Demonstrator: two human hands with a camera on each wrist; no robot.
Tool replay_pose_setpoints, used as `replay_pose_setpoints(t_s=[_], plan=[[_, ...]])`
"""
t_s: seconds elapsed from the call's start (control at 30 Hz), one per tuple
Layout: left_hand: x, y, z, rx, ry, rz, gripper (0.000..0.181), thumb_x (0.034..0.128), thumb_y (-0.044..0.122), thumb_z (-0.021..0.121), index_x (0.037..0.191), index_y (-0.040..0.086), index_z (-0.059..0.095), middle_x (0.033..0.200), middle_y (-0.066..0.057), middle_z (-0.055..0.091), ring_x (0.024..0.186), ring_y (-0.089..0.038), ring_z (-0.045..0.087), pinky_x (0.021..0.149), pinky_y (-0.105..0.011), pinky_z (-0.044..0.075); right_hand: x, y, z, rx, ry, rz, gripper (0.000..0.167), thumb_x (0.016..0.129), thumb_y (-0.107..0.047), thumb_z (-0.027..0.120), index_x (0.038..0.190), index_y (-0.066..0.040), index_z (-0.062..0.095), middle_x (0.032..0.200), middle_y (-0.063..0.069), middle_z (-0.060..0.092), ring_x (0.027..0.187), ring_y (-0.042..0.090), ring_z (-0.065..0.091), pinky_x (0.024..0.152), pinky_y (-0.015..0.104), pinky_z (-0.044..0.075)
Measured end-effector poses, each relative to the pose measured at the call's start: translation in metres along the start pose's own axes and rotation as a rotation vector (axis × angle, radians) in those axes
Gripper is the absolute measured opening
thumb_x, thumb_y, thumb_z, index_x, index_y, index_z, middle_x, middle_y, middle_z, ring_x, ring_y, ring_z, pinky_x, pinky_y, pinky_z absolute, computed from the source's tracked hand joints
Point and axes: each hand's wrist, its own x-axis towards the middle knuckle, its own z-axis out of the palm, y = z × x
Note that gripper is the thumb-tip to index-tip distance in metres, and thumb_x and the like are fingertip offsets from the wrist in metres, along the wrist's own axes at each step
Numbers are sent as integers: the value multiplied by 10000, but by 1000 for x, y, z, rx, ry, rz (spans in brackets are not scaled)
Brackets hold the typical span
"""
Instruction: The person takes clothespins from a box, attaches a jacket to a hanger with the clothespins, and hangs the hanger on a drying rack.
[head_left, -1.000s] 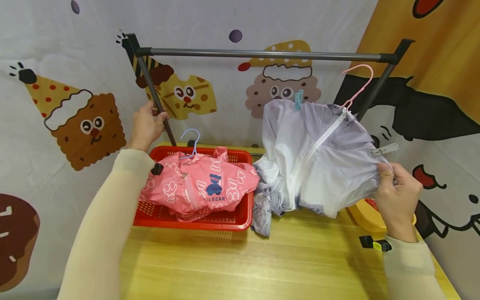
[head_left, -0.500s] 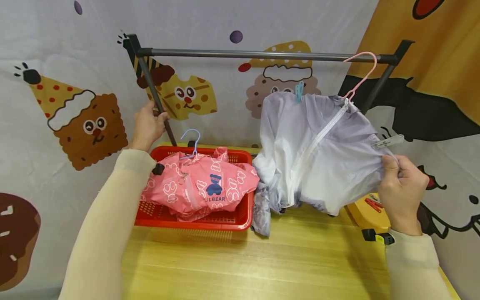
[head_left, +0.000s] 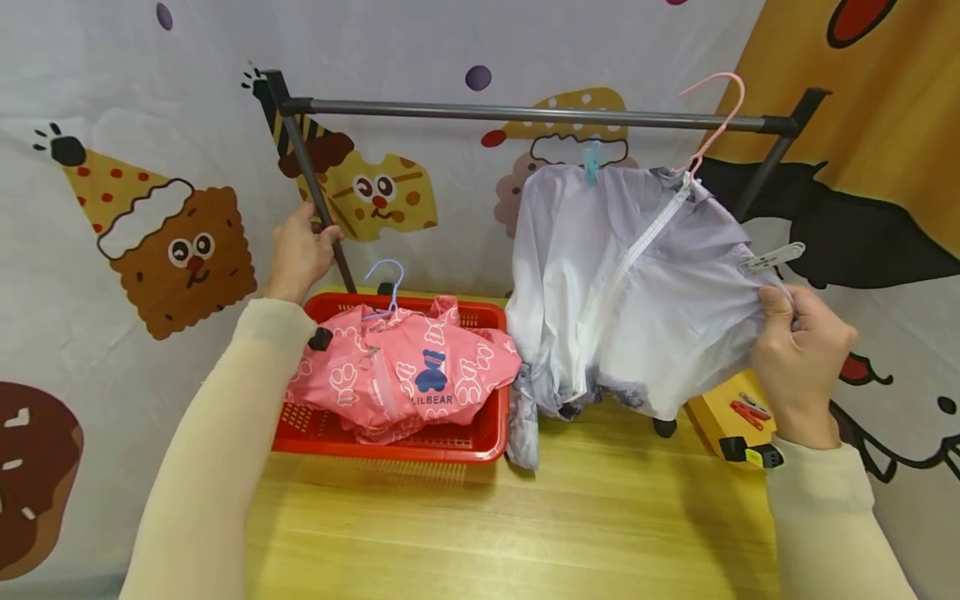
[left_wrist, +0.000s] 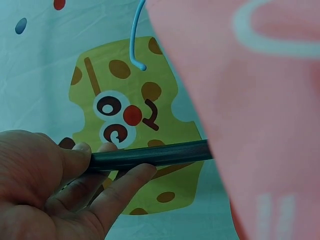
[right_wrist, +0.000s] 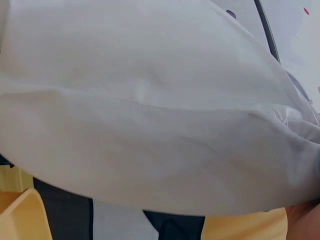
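Observation:
My left hand (head_left: pixel 300 254) holds the left post (left_wrist: pixel 150 155) of a dark clothes rack (head_left: pixel 525 112), thumb on one side and fingers on the other. At the right, my right hand (head_left: pixel 802 358) pinches the shoulder of a white and lilac zip jacket (head_left: pixel 645 292), which hangs on a pink hanger (head_left: pixel 731 104). The hanger's hook rises above the rack's top bar; whether it touches the bar I cannot tell. A blue clothespin (head_left: pixel 592 162) and a white clothespin (head_left: pixel 776 257) are clipped to the jacket's shoulders. Pale jacket fabric (right_wrist: pixel 150 125) fills most of the right wrist view.
A red basket (head_left: pixel 390 452) left of the jacket holds a pink jacket (head_left: pixel 405 367) on a blue hanger (head_left: pixel 397 283). Behind my right hand sits a yellow container (head_left: pixel 723 408) with red clothespins (head_left: pixel 750 414). All stand on a wooden table (head_left: pixel 510 525) before a cartoon-print cloth.
My right hand has raised the white and lilac jacket. The pink hanger's hook has gone from below the top bar to above it. My left hand stays on the post.

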Motion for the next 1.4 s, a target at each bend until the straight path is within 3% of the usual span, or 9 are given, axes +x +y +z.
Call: replay_pose_setpoints(t_s=[0.33, 0.4, 0.5, 0.57, 0.6, 0.77, 0.83, 1.1, 1.4], plan=[[0, -2, 1, 15, -1, -3, 479, 1241, 363, 553, 1647, 109, 529, 1568, -253, 708, 1305, -448, 740, 1201, -601, 620, 0, -7, 19, -31, -19, -9, 352, 1152, -153, 745, 1031, 177, 767, 876, -429, 532, 721, -149, 441, 665, 32, 338], [0, -2, 1, 19, 2, 6, 474, 1243, 363, 548, 1639, 103, 532, 1565, -252, 711, 1299, -448, 742, 1199, -601, 621, -2, -5, 21, -35, -30, -16, 360, 1153, -176, 750, 1036, 163, 781, 860, -316, 628, 717, -161, 444, 670, 28, 346], [0, 0, 0, 23, 9, 18, 453, 1244, 351, 547, 1618, 97, 539, 1549, -246, 722, 1281, -447, 744, 1198, -600, 623, -4, -2, 23, -35, -48, -16, 332, 1146, -157, 756, 1043, 156, 790, 848, 17, 767, 727, -182, 450, 693, 11, 354], [0, 0, 0, 26, 11, 22, 441, 1245, 349, 547, 1608, 99, 541, 1543, -244, 727, 1275, -446, 745, 1201, -602, 621, -6, 0, 24, -43, -64, -28, 320, 1147, -138, 748, 1054, 166, 786, 842, 214, 726, 719, -191, 429, 686, 8, 344], [0, 1, 0, 27, 13, 25, 436, 1245, 345, 548, 1604, 97, 543, 1537, -243, 732, 1270, -446, 747, 1199, -602, 623, -6, 1, 24, -46, -71, -31, 317, 1148, -133, 745, 1058, 169, 784, 836, 215, 719, 716, -194, 423, 683, 8, 342], [0, 0, 0, 41, 13, 29, 420, 1246, 342, 550, 1583, 92, 549, 1518, -236, 750, 1243, -437, 756, 1189, -599, 631, -12, 5, 26, -55, -83, 2, 280, 1138, -120, 756, 1047, 142, 793, 796, -252, 573, 658, -147, 391, 618, 65, 296], [0, -1, 1, 41, 13, 25, 417, 1245, 342, 553, 1579, 92, 547, 1517, -233, 752, 1244, -435, 759, 1191, -597, 630, -15, 6, 27, -57, -82, 28, 266, 1134, -126, 762, 1046, 121, 804, 797, -355, 508, 657, -134, 397, 615, 76, 289], [1, -2, 2, 22, 9, -4, 438, 1242, 362, 550, 1598, 106, 531, 1548, -231, 731, 1260, -435, 738, 1206, -600, 621, -23, 2, 25, -52, -155, 86, 324, 1191, -197, 679, 1137, 99, 797, 765, -243, 491, 681, -97, 441, 614, 84, 320], [-1, -1, 4, 30, 18, -12, 451, 1244, 376, 542, 1616, 121, 531, 1568, -219, 723, 1259, -420, 721, 1208, -591, 622, -28, 2, 21, -44, -173, 101, 384, 1222, -238, 610, 1203, 107, 777, 827, -353, 504, 759, -115, 484, 693, 48, 375]])
